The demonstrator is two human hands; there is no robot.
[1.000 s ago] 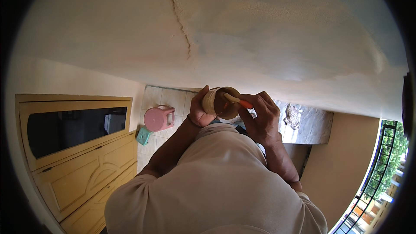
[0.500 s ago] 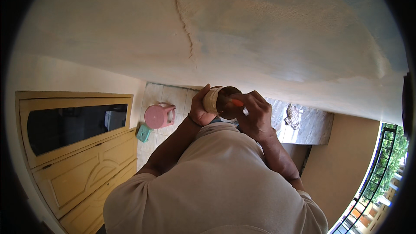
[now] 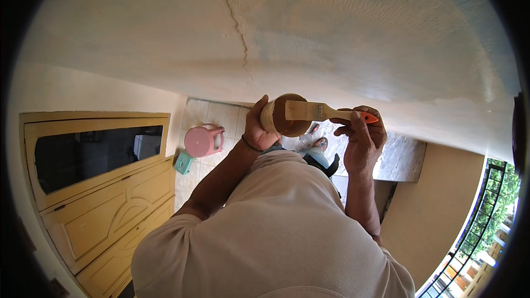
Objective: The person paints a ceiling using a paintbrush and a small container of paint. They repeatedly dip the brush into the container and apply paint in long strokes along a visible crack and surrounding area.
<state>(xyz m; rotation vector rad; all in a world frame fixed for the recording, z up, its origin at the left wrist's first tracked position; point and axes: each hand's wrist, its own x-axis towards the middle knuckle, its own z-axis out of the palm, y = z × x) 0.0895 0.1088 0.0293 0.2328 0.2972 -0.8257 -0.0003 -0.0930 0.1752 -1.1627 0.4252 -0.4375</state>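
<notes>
Your left hand [image 3: 260, 128] curls round one tub [image 3: 269, 118] at centre; your right hand [image 3: 365, 141], right of centre, pinches one brush [image 3: 326, 112] by its handle, bristles across the tub's mouth. Expect the tub to be light and stiff, best gripped round its side; the brush lighter, soft-bristled, best taken by the handle. Counted, left of frame: one pink stool [image 3: 199, 142], one green object [image 3: 183, 163].
</notes>
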